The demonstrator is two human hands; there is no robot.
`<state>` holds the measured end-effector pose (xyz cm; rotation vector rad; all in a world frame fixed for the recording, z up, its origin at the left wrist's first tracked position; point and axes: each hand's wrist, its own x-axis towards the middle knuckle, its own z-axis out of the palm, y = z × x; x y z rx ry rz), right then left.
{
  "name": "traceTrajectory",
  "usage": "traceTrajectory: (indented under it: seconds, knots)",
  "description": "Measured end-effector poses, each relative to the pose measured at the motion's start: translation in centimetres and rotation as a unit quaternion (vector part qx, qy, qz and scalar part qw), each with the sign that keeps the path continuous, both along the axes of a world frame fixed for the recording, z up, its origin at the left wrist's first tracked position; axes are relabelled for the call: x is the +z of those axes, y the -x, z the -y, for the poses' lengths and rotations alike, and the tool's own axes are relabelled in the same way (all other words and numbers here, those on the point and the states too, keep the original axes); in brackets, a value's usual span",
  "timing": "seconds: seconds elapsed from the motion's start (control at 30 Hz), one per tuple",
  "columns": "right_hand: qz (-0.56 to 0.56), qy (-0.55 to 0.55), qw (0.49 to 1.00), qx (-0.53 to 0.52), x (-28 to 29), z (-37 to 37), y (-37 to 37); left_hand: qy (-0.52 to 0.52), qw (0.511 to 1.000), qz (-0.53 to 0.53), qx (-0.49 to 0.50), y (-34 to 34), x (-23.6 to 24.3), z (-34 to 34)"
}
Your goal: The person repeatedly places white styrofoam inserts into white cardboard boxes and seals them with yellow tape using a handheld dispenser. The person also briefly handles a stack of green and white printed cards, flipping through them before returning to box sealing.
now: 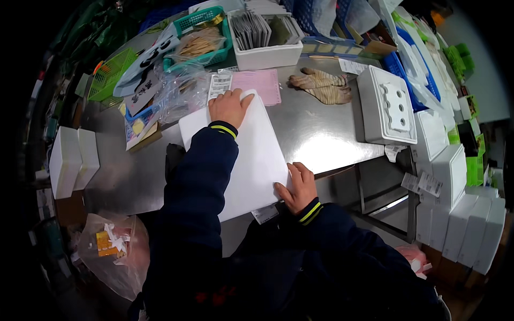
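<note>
Head view: a white foam box [251,155] lies on the table [305,125], near end apparently overhanging. Left hand [230,109]: fingers bent over far edge, grip cannot be told. Right hand [300,187]: fingers clamped on near-right corner, presumably steadying it.

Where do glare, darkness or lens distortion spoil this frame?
Head view: bright glare on the metal table; head view: fisheye corners fall to black, and the foam boxes near the right rim look slanted; head view: dark sleeves lose detail toward the lower edge, while the left hand and right hand look clear.
</note>
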<state>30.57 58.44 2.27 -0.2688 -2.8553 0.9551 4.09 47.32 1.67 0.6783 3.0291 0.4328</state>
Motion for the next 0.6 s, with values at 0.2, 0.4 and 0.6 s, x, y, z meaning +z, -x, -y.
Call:
traceTrajectory:
  seconds: [0.2, 0.4, 0.6]
  knots:
    - [-0.004, 0.317, 0.942, -0.112, -3.4, 1.9, -1.0, 0.025, 0.998, 0.05, -0.023, 1.1, 0.7, -3.3]
    - [-0.01, 0.348, 0.931, -0.106, -3.8, 1.2, -1.1, 0.034, 0.995, 0.086, -0.032, 1.3, 0.1, -4.3]
    - [-0.023, 0.327, 0.939, -0.108, -4.0, 0.8, -0.7, 0.002, 0.995, 0.098, -0.014, 1.7, -0.9, -5.4]
